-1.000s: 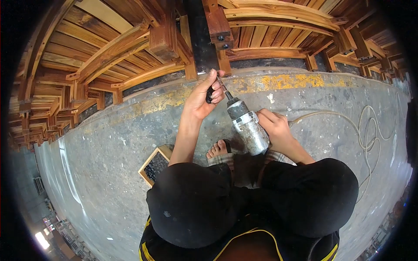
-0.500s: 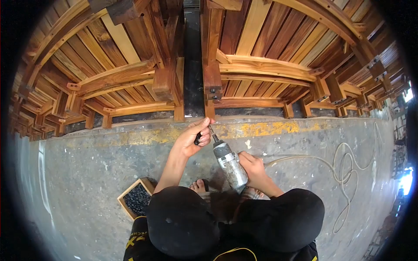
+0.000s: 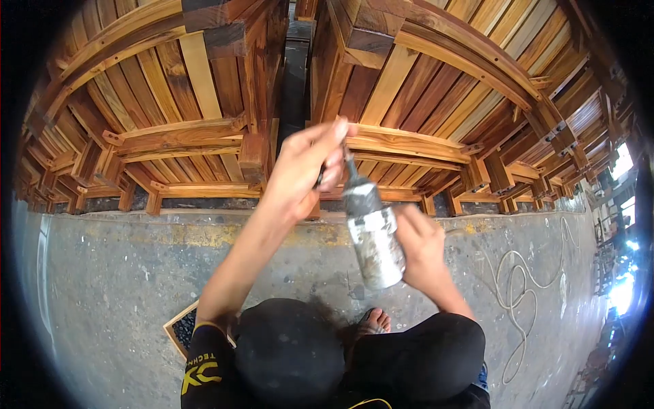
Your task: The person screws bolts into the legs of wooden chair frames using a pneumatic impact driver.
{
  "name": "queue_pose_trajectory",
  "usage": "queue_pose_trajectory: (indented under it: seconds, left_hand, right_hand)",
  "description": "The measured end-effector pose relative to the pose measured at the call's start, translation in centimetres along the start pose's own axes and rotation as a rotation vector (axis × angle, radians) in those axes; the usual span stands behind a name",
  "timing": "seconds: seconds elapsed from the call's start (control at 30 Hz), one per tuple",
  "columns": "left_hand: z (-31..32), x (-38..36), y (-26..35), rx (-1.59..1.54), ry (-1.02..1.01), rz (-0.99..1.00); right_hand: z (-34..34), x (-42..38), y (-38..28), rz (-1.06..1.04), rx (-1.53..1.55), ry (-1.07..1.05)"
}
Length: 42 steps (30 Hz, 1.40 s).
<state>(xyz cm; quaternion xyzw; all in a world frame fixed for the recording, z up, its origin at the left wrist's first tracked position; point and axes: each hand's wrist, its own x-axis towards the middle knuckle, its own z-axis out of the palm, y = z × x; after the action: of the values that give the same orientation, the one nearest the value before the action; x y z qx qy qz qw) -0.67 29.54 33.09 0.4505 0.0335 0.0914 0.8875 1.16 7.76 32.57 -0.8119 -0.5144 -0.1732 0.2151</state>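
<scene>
My right hand is wrapped round a worn silver-and-black air screwdriver, its bit pointing away from me toward the wooden furniture. At the bit's tip my left hand is closed, with thumb and forefinger pinched together. A small black piece shows in its curled fingers; its kind is hard to make out. Both hands are blurred and held in front of the slatted wooden furniture piece on the right. Whatever is pinched at the bit's end cannot be made out.
Low at left, a wooden box of small black pieces stands partly behind my left arm. More slatted wooden furniture stands at left, with a dark gap between the rows. A pale hose lies coiled on the concrete floor.
Both hands and the air screwdriver have risen away from me, from over the floor to in front of the furniture. My view has shifted, and the box is more hidden by my left arm.
</scene>
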Motion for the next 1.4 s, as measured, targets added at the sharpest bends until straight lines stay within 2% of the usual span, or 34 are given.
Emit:
queue_pose_trajectory:
  seconds: [0.07, 0.13, 0.2, 0.33, 0.43, 0.9, 1.03, 1.2, 1.4]
  left_hand:
    - [1.6, 0.8, 2.1, -0.026, -0.106, 0.085]
    - [2.4, 1.7, 3.3, -0.184, -0.24, 0.069]
    - [3.2, 2.3, 4.2, -0.216, -0.301, 0.065]
    - [3.5, 3.0, 4.5, -0.337, -0.343, -0.014]
    - [3.2, 3.2, 4.3, -0.399, -0.405, -0.048]
    - [3.0, 4.0, 4.1, -0.448, -0.518, -0.02]
    - [3.3, 4.0, 3.8, -0.506, -0.508, -0.004]
    - [3.2, 4.0, 3.7, -0.524, -0.509, -0.004]
    - [3.3, 4.1, 3.5, -0.559, -0.493, -0.02]
  right_hand:
    - [-1.8, 2.1, -0.4, -0.028, -0.002, 0.099]
    - [-3.2, 3.4, -1.0, 0.004, 0.038, 0.156]
    - [-4.2, 3.9, -1.2, 0.035, -0.022, 0.151]
    - [-4.5, 4.7, -2.3, 0.113, 0.076, 0.226]
    - [-4.5, 4.2, -2.1, 0.125, 0.041, 0.189]
    - [-4.8, 5.0, -3.4, 0.254, 0.089, 0.218]
    - [-4.9, 5.1, -3.2, 0.25, 0.094, 0.213]
    - [-5.0, 5.2, -2.9, 0.138, 0.108, 0.264]
    - [-5.0, 5.1, -3.1, 0.205, 0.18, 0.243]
